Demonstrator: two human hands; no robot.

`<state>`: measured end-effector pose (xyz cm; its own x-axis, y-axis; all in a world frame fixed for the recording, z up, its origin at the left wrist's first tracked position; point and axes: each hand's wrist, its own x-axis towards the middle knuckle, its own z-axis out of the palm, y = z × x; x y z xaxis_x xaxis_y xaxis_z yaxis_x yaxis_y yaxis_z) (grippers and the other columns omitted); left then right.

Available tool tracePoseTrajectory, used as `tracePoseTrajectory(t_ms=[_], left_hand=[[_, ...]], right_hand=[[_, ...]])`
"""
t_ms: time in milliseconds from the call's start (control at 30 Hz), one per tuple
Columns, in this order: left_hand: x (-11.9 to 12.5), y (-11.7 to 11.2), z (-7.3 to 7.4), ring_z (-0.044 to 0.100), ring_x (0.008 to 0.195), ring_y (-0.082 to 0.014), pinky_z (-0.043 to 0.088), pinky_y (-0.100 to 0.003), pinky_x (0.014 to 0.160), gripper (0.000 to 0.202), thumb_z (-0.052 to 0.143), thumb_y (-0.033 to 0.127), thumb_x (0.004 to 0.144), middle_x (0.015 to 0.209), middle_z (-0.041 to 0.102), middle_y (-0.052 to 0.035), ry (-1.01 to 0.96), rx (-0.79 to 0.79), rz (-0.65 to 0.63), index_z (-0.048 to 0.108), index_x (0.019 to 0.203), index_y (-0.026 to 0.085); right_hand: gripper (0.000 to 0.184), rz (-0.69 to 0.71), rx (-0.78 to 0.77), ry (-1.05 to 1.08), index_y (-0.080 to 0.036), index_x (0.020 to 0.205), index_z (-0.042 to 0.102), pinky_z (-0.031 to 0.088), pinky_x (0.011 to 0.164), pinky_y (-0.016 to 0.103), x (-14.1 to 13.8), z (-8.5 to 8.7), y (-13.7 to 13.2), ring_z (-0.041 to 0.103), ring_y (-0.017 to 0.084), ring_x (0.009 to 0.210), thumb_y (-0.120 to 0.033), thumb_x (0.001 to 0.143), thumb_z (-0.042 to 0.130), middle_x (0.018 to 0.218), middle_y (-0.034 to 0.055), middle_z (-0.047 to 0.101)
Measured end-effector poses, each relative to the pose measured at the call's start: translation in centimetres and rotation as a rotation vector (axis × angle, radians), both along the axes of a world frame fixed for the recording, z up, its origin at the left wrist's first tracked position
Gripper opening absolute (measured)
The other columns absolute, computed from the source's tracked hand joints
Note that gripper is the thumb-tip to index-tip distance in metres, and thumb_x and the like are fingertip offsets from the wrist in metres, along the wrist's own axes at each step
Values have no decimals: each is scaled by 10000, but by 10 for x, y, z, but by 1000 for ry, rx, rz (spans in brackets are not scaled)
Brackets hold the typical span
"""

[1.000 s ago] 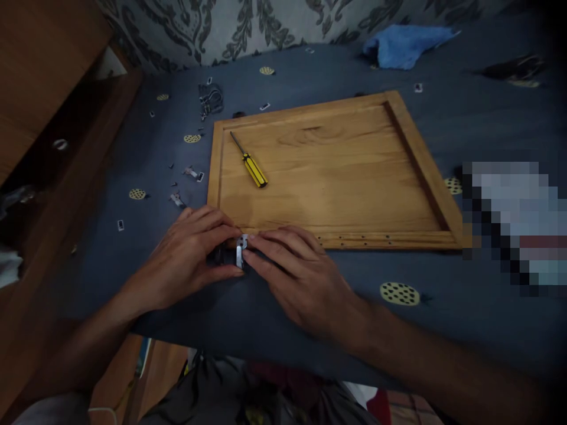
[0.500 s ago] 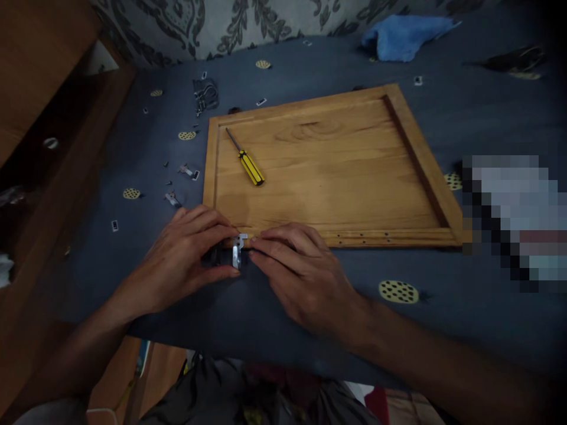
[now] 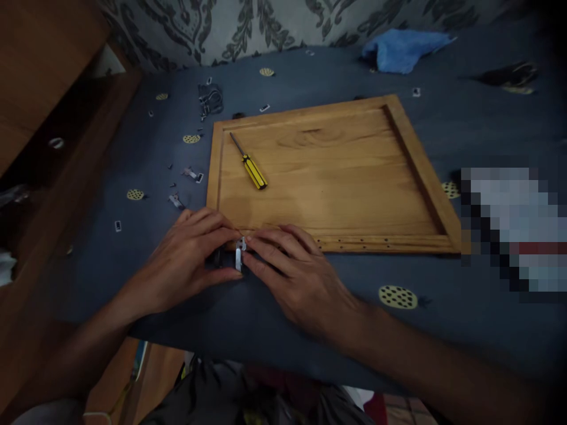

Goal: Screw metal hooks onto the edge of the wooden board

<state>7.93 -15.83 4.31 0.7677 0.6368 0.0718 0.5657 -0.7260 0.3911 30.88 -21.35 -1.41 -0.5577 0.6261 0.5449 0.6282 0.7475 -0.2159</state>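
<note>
A metal cabinet hinge [image 3: 238, 260] sits at the near edge of a framed wooden panel [image 3: 345, 177], close to its left corner. My left hand [image 3: 188, 257] grips the hinge between thumb and fingers. From the other side, my right hand [image 3: 303, 277] has its fingertips pinched together against the hinge's upper part; anything tiny between them is hidden. On the panel lies a screwdriver [image 3: 254, 171] with a yellow and black handle, its shaft toward the far left corner. Small dark holes dot the near rail, right of my right hand.
Left of the panel lie two loose metal pieces [image 3: 176, 202] and small screws [image 3: 170, 166]. Behind them is a small clear bag [image 3: 210, 100] with dark contents. A blue cloth [image 3: 403, 50] lies at the back, a blurred-out object [image 3: 514, 230] at right. Wooden furniture [image 3: 53, 77] stands at left.
My right fingertips have moved slightly left and now touch the hinge, covering part of its top. My left hand keeps its grip. The whole view has shifted a little.
</note>
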Motion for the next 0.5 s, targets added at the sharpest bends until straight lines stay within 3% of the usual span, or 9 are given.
tracePoseTrajectory(t_ms=[300,400,500], left_hand=[[-1,-7,-10,615,1054,-256,421,-400,894,429,846,388,868,1104,680,-21,4,6,66,634,1220,265],[-5,-8,-12,617,1067,-265,466,-411,905,502,871,472,817,1126,697,-36,-28,22,86,660,1224,268],[-16,-2,-3,633,1066,-257,505,-424,944,496,811,582,840,1128,710,-49,-154,23,113,695,1196,257]], right_hand=[[282,-23,24,-35,-168,1217,735,504,1100,490,-1,-2,0,642,239,1179,-147,1054,506,1248,80,777],[268,-25,9,-54,-181,1247,727,499,1127,488,0,-5,0,638,236,1204,-163,1027,576,1261,73,773],[277,-21,27,-42,-192,1247,728,516,1114,483,1,-6,0,649,237,1191,-155,1028,562,1252,61,778]])
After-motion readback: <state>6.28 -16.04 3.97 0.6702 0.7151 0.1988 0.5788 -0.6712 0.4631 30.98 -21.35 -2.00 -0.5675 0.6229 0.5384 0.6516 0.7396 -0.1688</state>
